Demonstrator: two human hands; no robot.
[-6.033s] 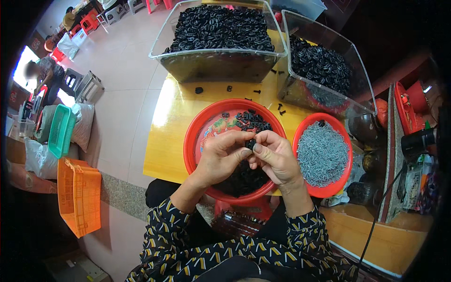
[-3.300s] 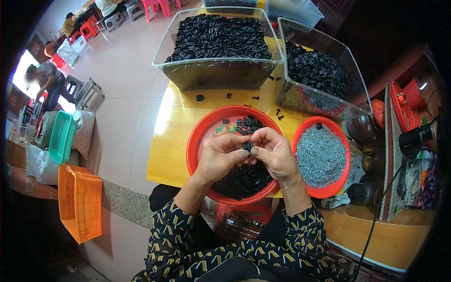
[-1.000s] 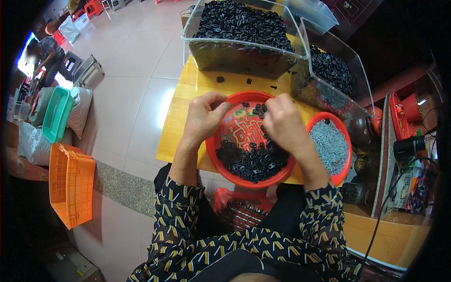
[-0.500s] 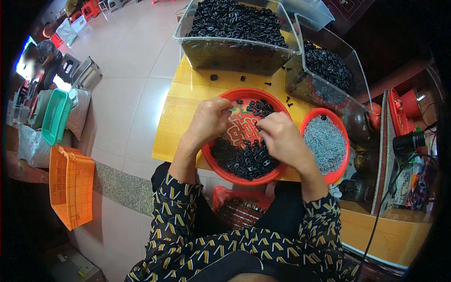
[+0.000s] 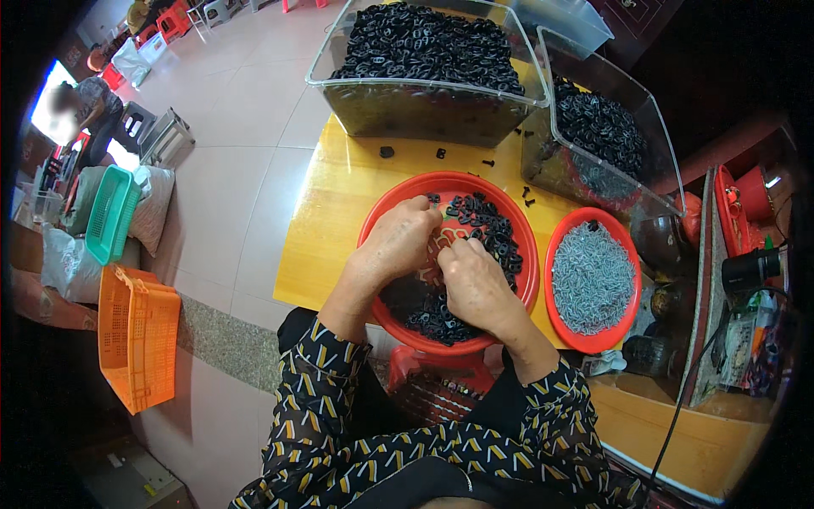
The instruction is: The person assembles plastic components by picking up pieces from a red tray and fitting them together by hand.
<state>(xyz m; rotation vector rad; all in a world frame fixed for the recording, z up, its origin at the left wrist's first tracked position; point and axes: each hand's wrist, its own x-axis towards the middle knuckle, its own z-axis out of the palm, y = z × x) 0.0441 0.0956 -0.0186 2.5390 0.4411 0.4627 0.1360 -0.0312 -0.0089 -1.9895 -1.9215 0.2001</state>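
Observation:
A red basin with a patterned bottom stands in front of me, holding small black plastic parts heaped along its right and near sides. Over its left half is my left hand, fingers pinched together. My right hand is closed above the middle, its fingertips just below and right of the left's. Whatever the fingertips hold is hidden. To the right, a smaller red bowl is full of silvery screws, with one black piece on top.
Behind the basin, a large clear bin and a second clear bin hold many black parts. A few loose pieces lie on the yellow table. An orange crate and a green basket are at left; another person sits farther off.
My right hand has moved left and nearer me, toward the left hand. The left hand has shifted slightly right and down. The whole view has also shifted a little.

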